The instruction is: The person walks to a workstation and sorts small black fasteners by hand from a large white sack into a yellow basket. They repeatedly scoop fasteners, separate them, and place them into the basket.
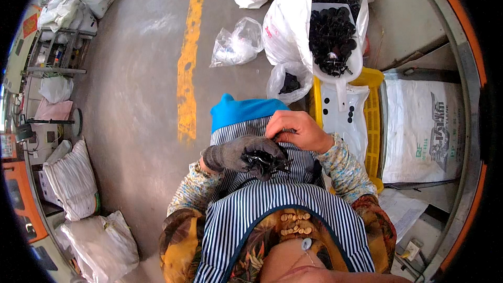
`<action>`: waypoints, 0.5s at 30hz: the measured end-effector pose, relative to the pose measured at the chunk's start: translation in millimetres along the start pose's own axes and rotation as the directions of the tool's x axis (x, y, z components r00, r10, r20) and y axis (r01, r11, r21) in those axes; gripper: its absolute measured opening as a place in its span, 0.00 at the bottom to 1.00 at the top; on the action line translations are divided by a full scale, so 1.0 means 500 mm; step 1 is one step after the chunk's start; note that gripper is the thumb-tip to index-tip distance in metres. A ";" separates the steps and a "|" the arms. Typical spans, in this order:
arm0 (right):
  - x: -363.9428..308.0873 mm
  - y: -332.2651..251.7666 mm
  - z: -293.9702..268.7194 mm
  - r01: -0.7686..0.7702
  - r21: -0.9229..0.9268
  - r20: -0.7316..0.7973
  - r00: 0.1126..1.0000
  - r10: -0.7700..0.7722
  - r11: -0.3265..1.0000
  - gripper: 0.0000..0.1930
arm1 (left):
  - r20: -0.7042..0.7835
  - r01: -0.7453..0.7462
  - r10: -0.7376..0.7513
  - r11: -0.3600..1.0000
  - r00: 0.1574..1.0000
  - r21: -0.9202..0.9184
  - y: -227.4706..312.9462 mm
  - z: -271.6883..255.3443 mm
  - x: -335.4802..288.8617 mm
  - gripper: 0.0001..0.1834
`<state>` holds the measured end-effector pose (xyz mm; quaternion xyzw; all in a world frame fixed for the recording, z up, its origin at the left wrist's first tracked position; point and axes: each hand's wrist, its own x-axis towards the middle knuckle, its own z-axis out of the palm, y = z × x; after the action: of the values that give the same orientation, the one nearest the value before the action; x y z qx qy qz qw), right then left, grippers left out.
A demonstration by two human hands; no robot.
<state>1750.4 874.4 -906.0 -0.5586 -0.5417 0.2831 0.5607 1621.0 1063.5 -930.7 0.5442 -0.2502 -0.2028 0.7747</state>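
Observation:
My left hand [242, 154], in a dark grey knit glove, is closed around a bunch of small black plastic parts [264, 163] above my lap. Their thin branching ends stick out past the palm. Bare and held just above the glove, my right hand [299, 129] has its thumb and fingers pressed together at the glove's fingertips. Whatever lies in that pinch is too small and too covered to name. To the upper right, a white scoop [341, 76] heaped with similar black parts [332, 39] rests in the mouth of a white sack [287, 23].
A yellow crate [373, 126] at my right contains a white bag [343, 141] with a few black discs on it. Near it sit a small clear bag [285, 81] of black pieces and another clear bag [238, 42]. White sacks [76, 178] line the left side.

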 end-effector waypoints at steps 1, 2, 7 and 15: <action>0.000 -0.004 0.003 0.005 -0.029 -0.020 1.000 -0.006 1.000 0.09 | -0.005 -0.024 0.025 1.000 1.000 0.016 -0.004 0.001 -0.002 0.27; 0.000 -0.008 0.007 0.012 -0.058 -0.041 0.999 -0.014 0.998 0.09 | -0.010 -0.048 0.048 0.998 0.999 0.035 -0.009 -0.001 -0.006 0.26; -0.019 -0.047 -0.006 -0.112 -0.378 -0.309 0.951 -0.011 0.919 0.08 | 0.115 -0.097 0.070 0.966 0.991 0.240 0.004 -0.024 -0.014 0.28; -0.052 -0.057 0.030 0.122 -0.417 -0.100 0.979 -0.179 0.901 0.17 | -0.006 -0.150 0.151 0.983 0.988 0.110 -0.014 -0.021 -0.031 0.29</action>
<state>1721.8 848.8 -890.2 -0.6378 -0.5910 0.0807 0.4873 1614.8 1078.4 -943.0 0.5667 -0.2957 -0.1256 0.7587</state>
